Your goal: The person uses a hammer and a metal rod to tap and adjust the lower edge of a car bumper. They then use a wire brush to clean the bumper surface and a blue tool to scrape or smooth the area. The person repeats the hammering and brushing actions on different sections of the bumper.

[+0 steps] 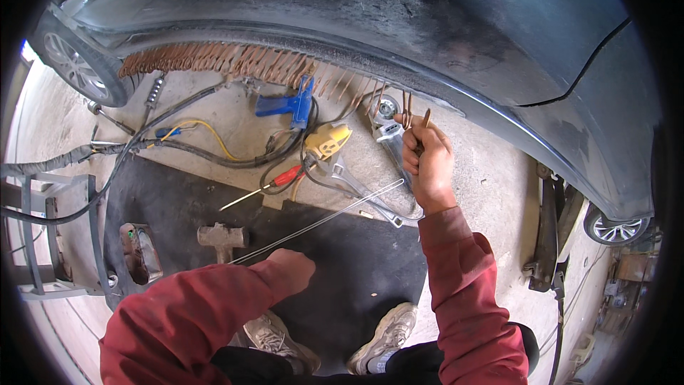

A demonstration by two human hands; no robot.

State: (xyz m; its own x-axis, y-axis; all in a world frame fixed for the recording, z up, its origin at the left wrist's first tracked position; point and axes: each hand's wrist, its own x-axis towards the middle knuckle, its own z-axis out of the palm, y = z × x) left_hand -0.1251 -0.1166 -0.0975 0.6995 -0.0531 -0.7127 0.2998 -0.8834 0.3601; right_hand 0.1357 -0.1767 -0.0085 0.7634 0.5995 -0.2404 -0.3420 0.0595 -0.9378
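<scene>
My right hand (430, 164) is closed on copper pull tabs (407, 108) beside the grey car's lower sill. A row of similar copper tabs (214, 58) sticks out along that sill (463, 103). My left hand (291, 269) is curled low over the dark mat (356, 260); what it holds, if anything, is hidden. A long, thin pale double rod (335, 214) runs diagonally just above it. Below the tabs lie a blue pistol-shaped tool (285, 104), a yellow tool (328, 141), an angle grinder (390, 144), a large wrench (356, 185) and a red-handled screwdriver (285, 177).
Thick cables (214, 157) cross the concrete floor (484, 178). A metal frame (30, 235) stands at the left, near a hammer head (221, 237) and a small metal container (139, 253). Dark jack-like equipment (547, 235) is at the right. My shoes rest on the mat's near part.
</scene>
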